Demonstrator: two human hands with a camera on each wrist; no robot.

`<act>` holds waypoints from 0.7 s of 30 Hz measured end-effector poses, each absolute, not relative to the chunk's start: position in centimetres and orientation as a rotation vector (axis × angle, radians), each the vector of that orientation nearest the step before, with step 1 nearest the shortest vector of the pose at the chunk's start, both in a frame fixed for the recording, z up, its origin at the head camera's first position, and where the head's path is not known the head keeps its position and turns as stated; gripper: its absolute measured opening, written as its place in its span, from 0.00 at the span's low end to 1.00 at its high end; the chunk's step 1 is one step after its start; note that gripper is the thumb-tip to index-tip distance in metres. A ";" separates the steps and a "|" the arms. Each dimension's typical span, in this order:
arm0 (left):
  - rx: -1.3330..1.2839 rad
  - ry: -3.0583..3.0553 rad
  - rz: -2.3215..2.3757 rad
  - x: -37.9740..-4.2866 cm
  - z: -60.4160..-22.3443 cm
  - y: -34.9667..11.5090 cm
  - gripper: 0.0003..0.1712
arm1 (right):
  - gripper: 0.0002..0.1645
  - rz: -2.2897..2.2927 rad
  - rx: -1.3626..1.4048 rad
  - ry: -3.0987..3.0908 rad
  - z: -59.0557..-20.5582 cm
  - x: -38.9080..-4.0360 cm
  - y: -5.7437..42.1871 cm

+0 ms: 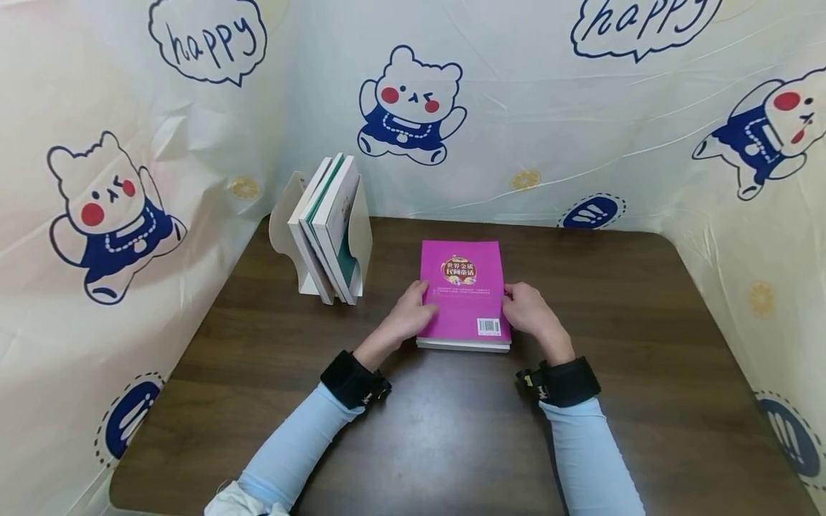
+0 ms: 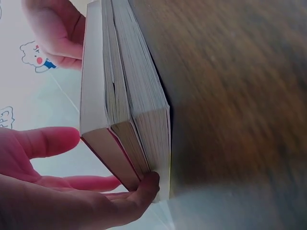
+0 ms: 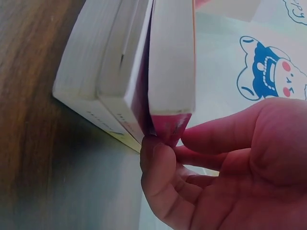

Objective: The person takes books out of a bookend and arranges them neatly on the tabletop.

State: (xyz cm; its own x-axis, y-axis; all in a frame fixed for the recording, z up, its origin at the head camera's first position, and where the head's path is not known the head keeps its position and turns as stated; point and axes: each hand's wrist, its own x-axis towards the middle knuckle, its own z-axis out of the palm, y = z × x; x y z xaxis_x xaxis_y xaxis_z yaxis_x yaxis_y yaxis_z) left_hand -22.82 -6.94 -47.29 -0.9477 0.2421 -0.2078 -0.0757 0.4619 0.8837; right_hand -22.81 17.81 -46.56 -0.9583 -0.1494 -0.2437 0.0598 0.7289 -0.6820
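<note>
I'm watching a brown table [image 1: 445, 437]: a book stack [image 1: 461, 308] is lying there, a white rack [image 1: 286, 222] standing left of it.

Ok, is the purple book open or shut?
Shut. The purple book is cover up, and both wrist views show its pages together in one solid block.

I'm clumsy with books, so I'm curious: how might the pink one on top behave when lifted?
The pink book would probably stay fairly stiff, as its thick page block looks straight and flat. It may separate easily from the books beneath, since the right wrist view shows a gap there.
</note>
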 end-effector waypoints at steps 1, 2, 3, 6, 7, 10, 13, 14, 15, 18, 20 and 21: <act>0.144 2.415 1.478 -22.8 -47.3 -7.0 0.39 | 0.29 -1.056 -0.071 2.653 -46.6 -22.9 17.8; 0.145 2.419 1.477 -22.9 -47.3 -7.0 0.39 | 0.30 -1.053 -0.070 2.654 -46.7 -22.9 17.8; 0.144 2.422 1.481 -22.9 -47.3 -7.1 0.39 | 0.30 -1.057 -0.067 2.650 -46.8 -22.9 17.9; 0.123 2.437 1.478 -23.0 -47.3 -7.3 0.38 | 0.32 -1.069 -0.055 2.639 -47.0 -22.9 18.0; 0.114 2.440 1.478 -23.0 -47.4 -7.4 0.38 | 0.32 -1.074 -0.054 2.636 -47.0 -23.0 18.0; 0.097 2.449 1.482 -23.3 -47.7 -7.7 0.37 | 0.34 -1.092 -0.049 2.627 -47.1 -23.0 18.0; 0.097 2.458 1.483 -23.6 -47.9 -7.9 0.37 | 0.35 -1.092 -0.051 2.628 -47.1 -23.1 17.9; 0.101 2.459 1.480 -23.6 -47.9 -8.0 0.36 | 0.36 -1.090 -0.048 2.629 -47.1 -23.1 17.9; 0.108 2.460 1.476 -23.7 -47.9 -8.1 0.36 | 0.36 -1.086 -0.047 2.629 -47.1 -23.1 17.9; 0.119 2.447 1.451 -23.8 -47.8 -8.3 0.37 | 0.38 -1.084 -0.050 2.621 -47.0 -23.0 17.9; 0.136 2.435 1.436 -23.9 -47.7 -8.5 0.37 | 0.40 -1.085 -0.052 2.612 -46.9 -22.9 18.0; 0.144 2.431 1.423 -23.9 -47.6 -8.5 0.37 | 0.41 -1.087 -0.053 2.606 -46.9 -22.8 18.1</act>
State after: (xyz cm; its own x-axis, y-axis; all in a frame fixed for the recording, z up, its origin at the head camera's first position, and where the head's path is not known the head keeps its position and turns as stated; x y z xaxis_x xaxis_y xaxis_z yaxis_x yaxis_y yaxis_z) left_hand -23.94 -8.54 -47.60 -0.9437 0.2449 -0.2221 -0.0738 0.4989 0.8635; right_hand -22.83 18.05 -46.91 -0.9493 -0.1538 -0.2742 0.0866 0.7105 -0.6983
